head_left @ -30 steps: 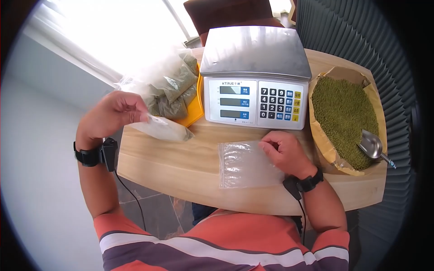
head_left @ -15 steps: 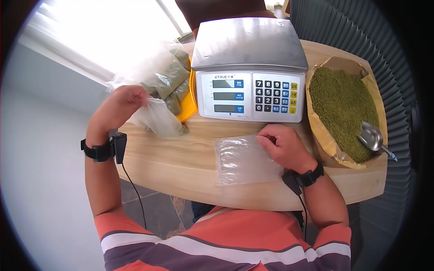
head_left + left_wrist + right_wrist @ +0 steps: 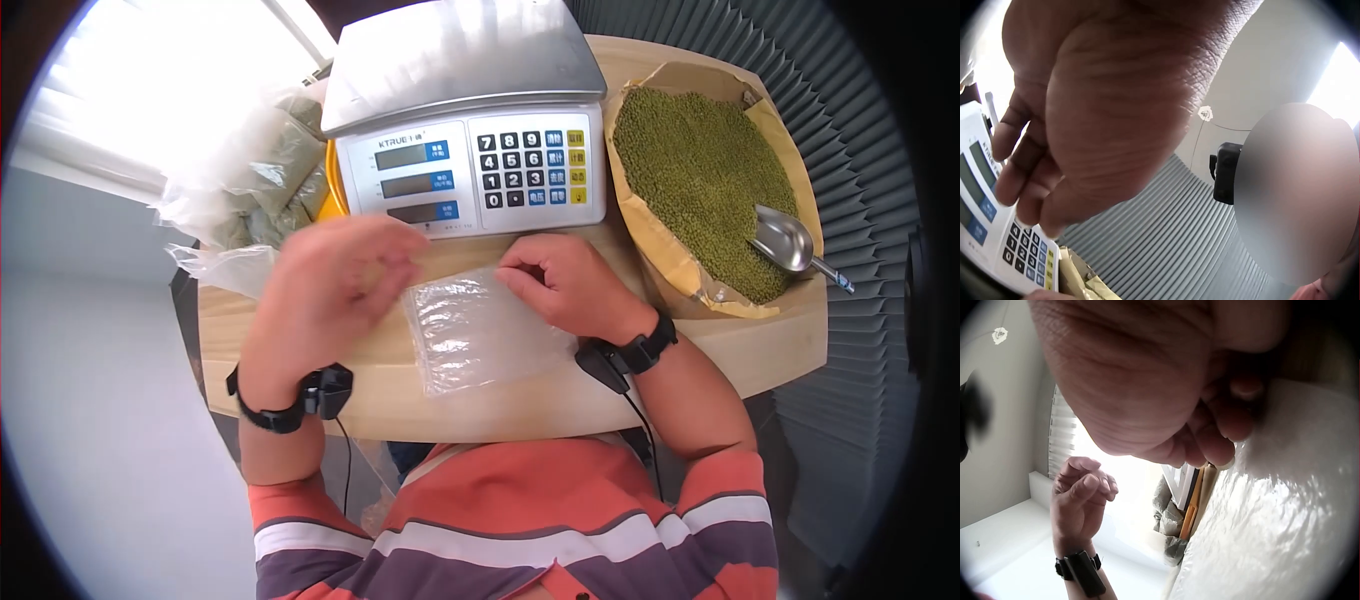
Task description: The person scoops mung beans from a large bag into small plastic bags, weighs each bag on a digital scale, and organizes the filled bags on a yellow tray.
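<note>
One flat bag (image 3: 465, 330) is lying mid-frame on the worktop (image 3: 740, 360), touching the right hand's (image 3: 570, 285) curled fingers; whether pinched, I cannot tell. The left hand (image 3: 340, 285), fingers loose and empty, is swinging in from one released bag (image 3: 225, 268) at left, apparently free to help. Beyond, one scale (image 3: 470, 180) is standing; upper right, one sack (image 3: 652, 240) is holding one scoop (image 3: 785, 243).

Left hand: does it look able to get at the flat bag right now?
Probably yes. The left hand looks empty and hangs near the left edge of the flat bag, with nothing visible between them; the right hand covers only its far right part.
</note>
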